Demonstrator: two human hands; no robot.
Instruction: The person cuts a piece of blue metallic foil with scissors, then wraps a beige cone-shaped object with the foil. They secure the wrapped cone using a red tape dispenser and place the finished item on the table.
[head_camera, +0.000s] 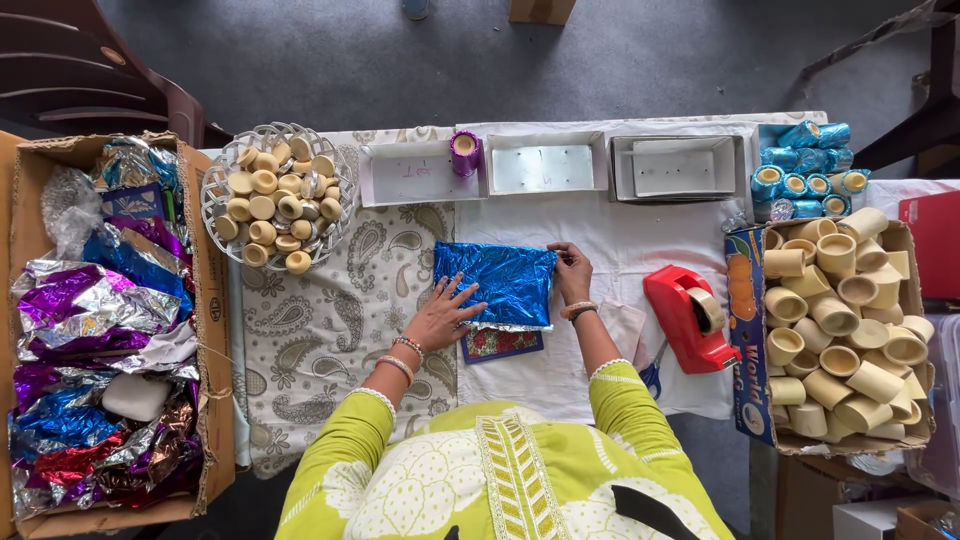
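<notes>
Blue foil (497, 282) lies flat on the white cloth (610, 240), pressed by both hands: left hand (443, 315) spread open on its lower-left edge, right hand (573, 272) with fingers curled at its right edge. Red tape dispenser (688, 315) sits nearby.

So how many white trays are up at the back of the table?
3, in a row at the table's far edge: left tray by the purple roll, middle tray, right tray near the blue-wrapped cups.

Foil-filled carton (215, 330) left, printed box (742, 340) right
</notes>
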